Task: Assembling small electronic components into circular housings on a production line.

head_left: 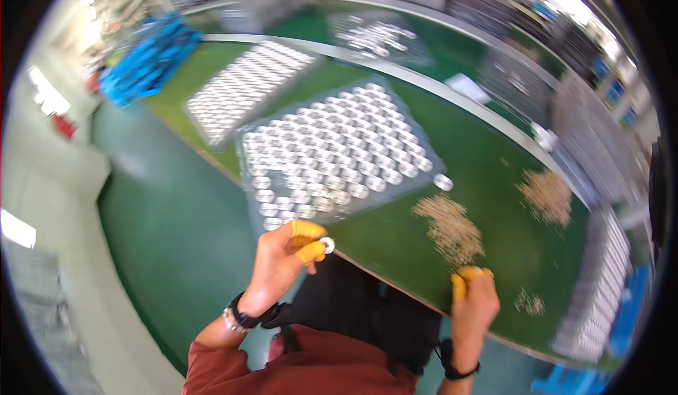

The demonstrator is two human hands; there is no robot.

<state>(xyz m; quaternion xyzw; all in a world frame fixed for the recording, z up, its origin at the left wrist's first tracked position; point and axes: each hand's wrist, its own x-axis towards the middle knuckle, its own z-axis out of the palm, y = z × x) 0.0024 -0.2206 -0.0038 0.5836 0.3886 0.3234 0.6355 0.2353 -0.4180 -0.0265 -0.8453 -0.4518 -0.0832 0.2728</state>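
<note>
My left hand (286, 254), with yellow coverings on thumb and forefinger, pinches a small white round part (328, 245) at the table's near edge. Just beyond it lies a clear tray (417, 130) filled with rows of similar shiny white round pieces. My right hand (474, 297), its fingertips also covered in yellow, is closed at the near end of a pile of small tan pieces (450, 229). What its fingers hold, if anything, is too small to make out. One loose round piece (443, 182) sits by the tray's right corner.
A second filled tray (247, 88) stands farther left on the green table (367, 236). Another tan pile (547, 196) and a small scatter (530, 303) lie to the right. Stacked trays (597, 289) line the right end. Blue material (152, 60) is heaped at the far left.
</note>
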